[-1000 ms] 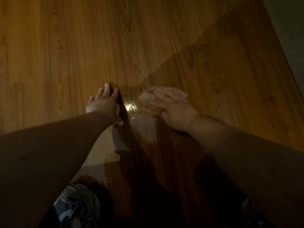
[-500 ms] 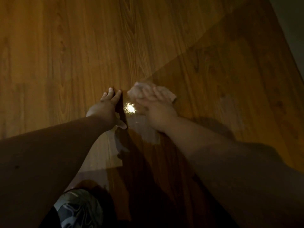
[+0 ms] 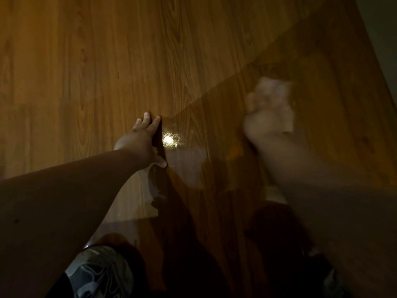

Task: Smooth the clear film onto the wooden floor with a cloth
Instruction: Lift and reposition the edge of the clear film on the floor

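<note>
Wooden floor [image 3: 86, 61]: orange-brown planks, dim light.
Clear film [image 3: 214, 117]: lies over right part of floor, edge running diagonally from left fingertips toward upper right. Glare spot [image 3: 169, 139] on it, just beside left hand.
Left hand [image 3: 140, 136]: fingers straight, laid flat on floor at film edge.
Right hand [image 3: 264, 123]: motion-blurred, well apart from left, probably pressing pale cloth [image 3: 277, 95] onto film; finger pose cannot tell.
Shoe [image 3: 101, 272]: bottom edge.

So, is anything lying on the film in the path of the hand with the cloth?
Nothing visible. The right hand and cloth, both blurred, are on bare film; the left hand rests off to the side at the film's edge.
</note>
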